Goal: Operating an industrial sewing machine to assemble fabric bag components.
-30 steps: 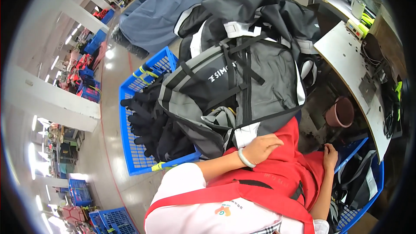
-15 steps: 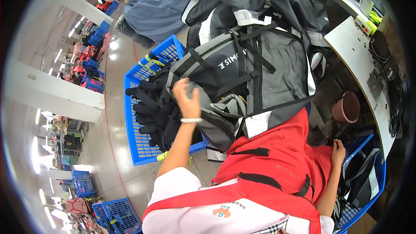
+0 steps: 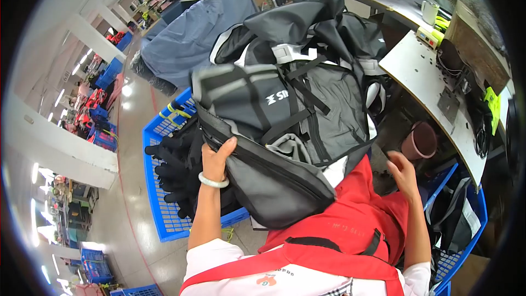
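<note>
A large black and grey bag with straps and zips lies across my lap. My left hand is closed on its left edge, the thumb on top and the other fingers hidden underneath. Its near zipped side panel sags over the red apron. To the right, apart from the bag, my right hand is raised above my thigh with loosely bent fingers and nothing in them. More black and grey bag pieces with white parts are heaped just beyond.
On the left, a blue plastic basket holds black pieces. Another blue basket with black and grey pieces stands at the right. A pinkish bucket sits under the white worktable. Blue-grey cloth covers something at the back.
My left hand has moved down and taken hold of the bag's edge, lifting and turning its near side panel toward me. My right hand has risen and moved inward from beside the right basket.
</note>
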Tool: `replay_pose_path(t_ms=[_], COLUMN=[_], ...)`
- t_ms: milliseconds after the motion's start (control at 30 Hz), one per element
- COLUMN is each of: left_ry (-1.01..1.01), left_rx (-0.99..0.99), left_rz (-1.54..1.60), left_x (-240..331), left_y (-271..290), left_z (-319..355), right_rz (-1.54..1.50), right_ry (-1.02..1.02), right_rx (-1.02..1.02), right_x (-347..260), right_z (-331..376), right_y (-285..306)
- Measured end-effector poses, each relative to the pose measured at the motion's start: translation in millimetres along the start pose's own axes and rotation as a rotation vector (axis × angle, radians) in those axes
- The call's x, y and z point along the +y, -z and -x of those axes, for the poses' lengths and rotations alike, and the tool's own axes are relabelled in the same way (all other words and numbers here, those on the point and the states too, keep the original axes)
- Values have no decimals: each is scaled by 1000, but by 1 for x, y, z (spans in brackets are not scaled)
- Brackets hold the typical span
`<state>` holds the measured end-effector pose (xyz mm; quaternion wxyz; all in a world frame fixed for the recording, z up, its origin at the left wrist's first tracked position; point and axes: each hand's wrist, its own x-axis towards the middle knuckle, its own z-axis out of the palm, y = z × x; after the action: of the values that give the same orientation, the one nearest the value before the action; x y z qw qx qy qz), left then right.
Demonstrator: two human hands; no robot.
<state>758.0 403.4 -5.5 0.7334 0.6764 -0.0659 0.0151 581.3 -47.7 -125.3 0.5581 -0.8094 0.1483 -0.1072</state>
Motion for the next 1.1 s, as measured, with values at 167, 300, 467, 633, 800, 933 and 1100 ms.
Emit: replay_pose_path(t_ms=[167,300,467,633,800,933,1100], left_ry=[-86,-241,-780,-939,-540,-579,-535], left_rx=[-309,-700,-340,-277,-851,-1337,-1891], left_rz=[-88,-373,-545,-879,-865,-365,210], left_x=[71,62,132,94,99,125,103], left_y=[-95,-118,-115,-157,-169,-202,-258], left_z=[41,37,4,-85,-14,79,165], right_rz=[-101,-146,-196,-103,-183,-346,-151], right_ry=[494,378,380,481,561,229,426], right_rx=[-466,-455,-501,-415,-846,-512,16], right_x=[-184,-163,-147,-161,-136,-111,-173], right_z=[-10,9,24,35,37,10,-34], right_y=[-76,-133,-124,-124,-84,-10,-24])
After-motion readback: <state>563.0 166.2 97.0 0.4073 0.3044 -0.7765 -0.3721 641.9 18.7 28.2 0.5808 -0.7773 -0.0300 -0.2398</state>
